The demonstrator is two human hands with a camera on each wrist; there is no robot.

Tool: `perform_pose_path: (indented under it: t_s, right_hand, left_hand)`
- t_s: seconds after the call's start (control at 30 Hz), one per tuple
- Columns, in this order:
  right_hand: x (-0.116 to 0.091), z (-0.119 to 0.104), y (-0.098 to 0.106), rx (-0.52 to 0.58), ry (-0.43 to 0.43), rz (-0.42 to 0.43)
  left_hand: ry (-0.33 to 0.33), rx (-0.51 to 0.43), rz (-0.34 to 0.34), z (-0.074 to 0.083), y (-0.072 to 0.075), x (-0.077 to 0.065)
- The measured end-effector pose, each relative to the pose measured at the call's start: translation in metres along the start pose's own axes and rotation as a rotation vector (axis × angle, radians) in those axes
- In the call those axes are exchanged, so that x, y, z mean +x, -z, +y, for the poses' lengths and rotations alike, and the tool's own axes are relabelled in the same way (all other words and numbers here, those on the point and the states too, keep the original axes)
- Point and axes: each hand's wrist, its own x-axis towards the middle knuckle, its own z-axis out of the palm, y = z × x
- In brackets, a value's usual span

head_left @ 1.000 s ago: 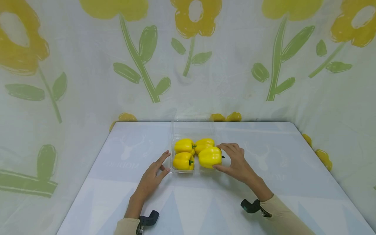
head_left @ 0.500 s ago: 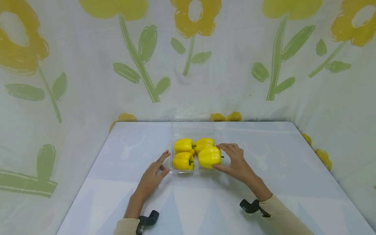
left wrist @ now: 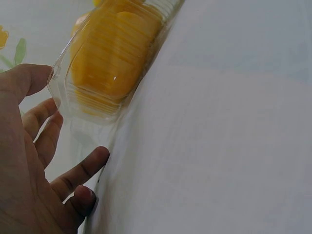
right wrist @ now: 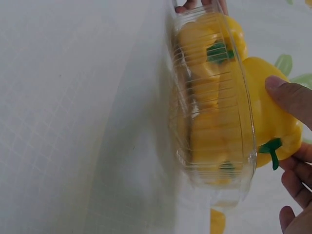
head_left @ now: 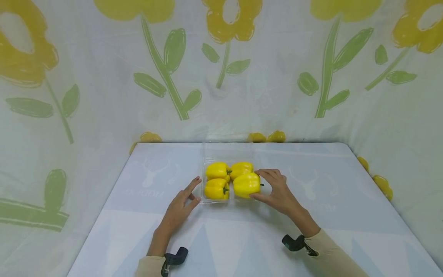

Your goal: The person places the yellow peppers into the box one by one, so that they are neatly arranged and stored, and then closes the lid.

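A clear plastic clamshell box (head_left: 214,202) lies on the table with its lid (head_left: 228,149) folded back. Three yellow bell peppers sit inside: a back-left one (head_left: 217,171), a front-left one (head_left: 216,189) and a back-right one (head_left: 241,169). My right hand (head_left: 278,192) holds another yellow bell pepper (head_left: 247,185) at the box's front right, thumb on the near side, fingers on the far side. In the right wrist view this pepper (right wrist: 263,105) rises above the box rim, green stem toward me. My left hand (head_left: 180,204) rests its extended fingertips against the box's left side (left wrist: 61,87).
The box stands toward the back of the white and pale blue table (head_left: 221,242). Behind it hangs a flowered cloth (head_left: 270,96). Dark wrist cameras are strapped at the left wrist (head_left: 175,257) and right wrist (head_left: 294,243).
Almost nothing differs. My right hand and the held pepper have shifted very slightly left against the box; the left hand keeps its place.
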Motion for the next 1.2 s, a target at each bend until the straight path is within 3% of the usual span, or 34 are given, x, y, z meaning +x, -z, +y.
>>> perform_pose_path:
  t_s: [0.63, 1.0, 1.2]
  right_hand:
    - [0.0005, 0.0001, 0.0030, -0.029, -0.006, -0.028]
    - [-0.0011, 0.0026, -0.0050, -0.021, 0.015, 0.006]
    - [0.0047, -0.0006, -0.0051, -0.062, 0.038, -0.049]
  left_hand:
    - [-0.009, 0.004, 0.007, -0.0010, -0.0029, 0.0003]
    - [0.007, 0.008, 0.003, -0.0007, -0.0014, 0.0006]
    - [-0.004, 0.009, 0.003, -0.0016, -0.0012, 0.0001]
